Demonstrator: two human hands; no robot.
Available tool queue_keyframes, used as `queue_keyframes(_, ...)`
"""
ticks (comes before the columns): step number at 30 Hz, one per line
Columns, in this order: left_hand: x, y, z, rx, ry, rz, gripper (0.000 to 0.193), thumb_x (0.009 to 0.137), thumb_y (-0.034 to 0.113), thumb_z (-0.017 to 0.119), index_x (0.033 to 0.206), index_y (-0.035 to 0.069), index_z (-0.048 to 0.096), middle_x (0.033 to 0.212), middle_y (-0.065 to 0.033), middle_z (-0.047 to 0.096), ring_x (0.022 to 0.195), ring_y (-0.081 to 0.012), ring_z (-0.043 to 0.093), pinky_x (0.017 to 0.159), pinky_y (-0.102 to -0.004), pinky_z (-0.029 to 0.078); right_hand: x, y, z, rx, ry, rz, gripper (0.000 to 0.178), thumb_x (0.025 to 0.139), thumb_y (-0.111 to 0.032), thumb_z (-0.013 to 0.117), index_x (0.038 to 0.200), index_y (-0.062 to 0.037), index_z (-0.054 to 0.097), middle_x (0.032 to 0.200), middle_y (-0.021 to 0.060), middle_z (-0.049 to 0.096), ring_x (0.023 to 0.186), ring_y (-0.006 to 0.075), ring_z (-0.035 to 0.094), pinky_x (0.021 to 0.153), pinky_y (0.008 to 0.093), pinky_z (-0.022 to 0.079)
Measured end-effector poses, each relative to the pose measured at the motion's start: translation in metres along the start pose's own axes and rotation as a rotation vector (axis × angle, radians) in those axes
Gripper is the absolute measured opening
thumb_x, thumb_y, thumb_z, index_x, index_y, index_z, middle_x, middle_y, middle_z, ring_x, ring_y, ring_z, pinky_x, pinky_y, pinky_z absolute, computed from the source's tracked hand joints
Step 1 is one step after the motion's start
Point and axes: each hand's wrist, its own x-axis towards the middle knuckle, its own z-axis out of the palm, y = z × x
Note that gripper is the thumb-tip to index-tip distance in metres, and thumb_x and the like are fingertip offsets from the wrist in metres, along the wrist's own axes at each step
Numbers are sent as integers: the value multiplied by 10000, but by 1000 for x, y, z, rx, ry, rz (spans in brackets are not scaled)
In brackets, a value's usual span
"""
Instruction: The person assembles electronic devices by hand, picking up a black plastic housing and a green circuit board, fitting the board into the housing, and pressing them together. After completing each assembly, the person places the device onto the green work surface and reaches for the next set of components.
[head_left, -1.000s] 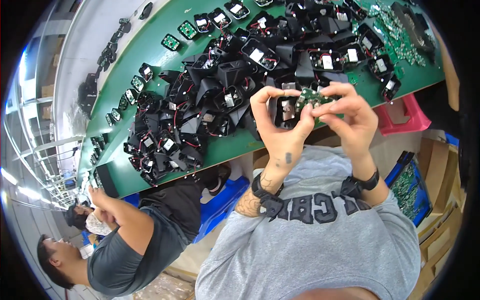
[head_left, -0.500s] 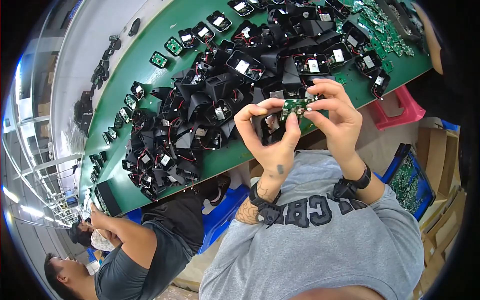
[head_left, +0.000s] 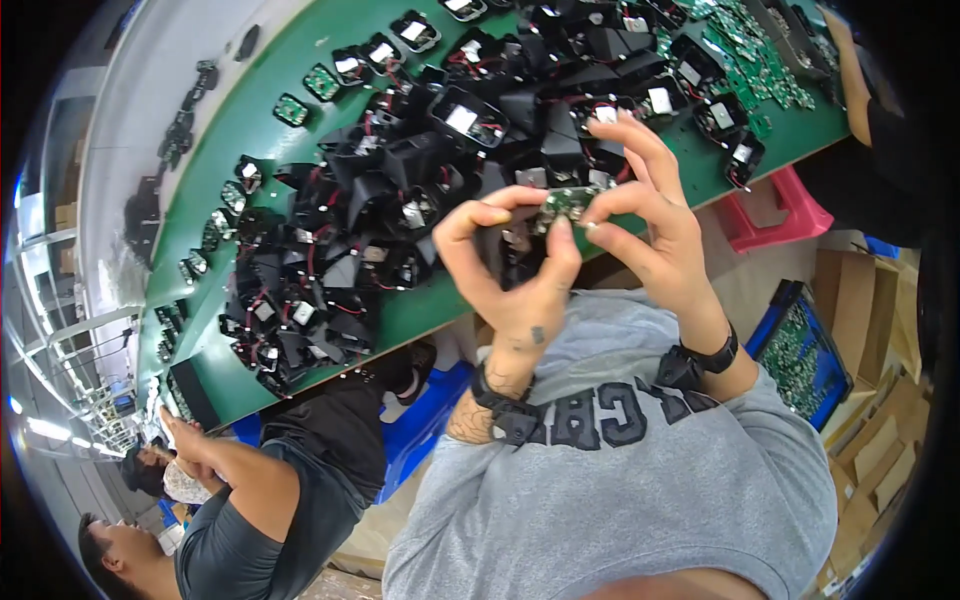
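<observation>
Above the table's near edge, my left hand [head_left: 515,295] is closed around a black plastic housing [head_left: 512,248] and a small green circuit board [head_left: 566,204]. Its thumb presses on the board's lower edge, and the index finger curls over the top. The housing's open side shows between thumb and fingers. My right hand [head_left: 655,225] meets the board's right end with thumb and index finger pinched together, the other fingers raised. Whatever is in that pinch is too small and blurred to make out.
Heaped black housings [head_left: 345,190] with red wires cover the green table [head_left: 250,385]. Loose circuit boards [head_left: 745,60] lie at the far right, near another person's arm [head_left: 850,80]. A pink stool [head_left: 775,215] and a blue tray [head_left: 800,360] stand right; a seated co-worker [head_left: 240,500] is left.
The whole scene has shifted slightly left and up in the picture. The circuit board now looks more tilted and blurred, with both hands still at it.
</observation>
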Motion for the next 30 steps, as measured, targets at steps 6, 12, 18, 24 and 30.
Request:
queue_keyframes(6, -5, 2, -5, 2, -47, 85, 515, 689, -110, 692, 1057, 36, 363, 1021, -197, 576, 853, -183, 609, 766, -281, 518, 6, -26, -13, -236, -74, 77, 113, 674, -101, 726, 762, -79, 658, 1398, 100, 443, 1376, 361, 231, 1097, 465, 191)
queue_keyframes(12, 3, 3, -14, 186, -217, 202, 511, 707, -113, 676, 1065, 47, 348, 1009, -210, 578, 850, -187, 614, 775, -293, 524, 7, -33, -16, -298, -104, 91, 82, 681, -97, 713, 731, -86, 649, 1372, 85, 471, 1381, 346, 227, 1095, 451, 205)
queue_keyframes(18, 1, 4, -14, 219, -263, 216, 476, 682, -91, 707, 1030, 36, 408, 978, -191, 619, 850, -194, 606, 762, -301, 507, 8, -34, -19, -291, -132, 135, 94, 670, -93, 714, 730, -69, 645, 1340, 76, 492, 1378, 337, 235, 1093, 454, 210)
queue_keyframes(24, 5, 6, -14, 312, -318, 290, 469, 660, -51, 741, 1008, 53, 445, 955, -148, 644, 847, -221, 627, 762, -320, 506, 11, -34, -22, -267, -205, 174, 87, 652, -63, 697, 713, -46, 637, 1291, 76, 523, 1358, 330, 262, 1088, 448, 217)
queue_keyframes(30, 12, 9, -21, 406, -486, 328, 436, 639, -40, 746, 975, 70, 491, 924, -124, 660, 821, -235, 651, 715, -301, 517, 15, -19, -25, -122, -337, 228, 109, 637, -52, 702, 708, -16, 628, 1189, 80, 568, 1309, 314, 332, 1062, 437, 252)
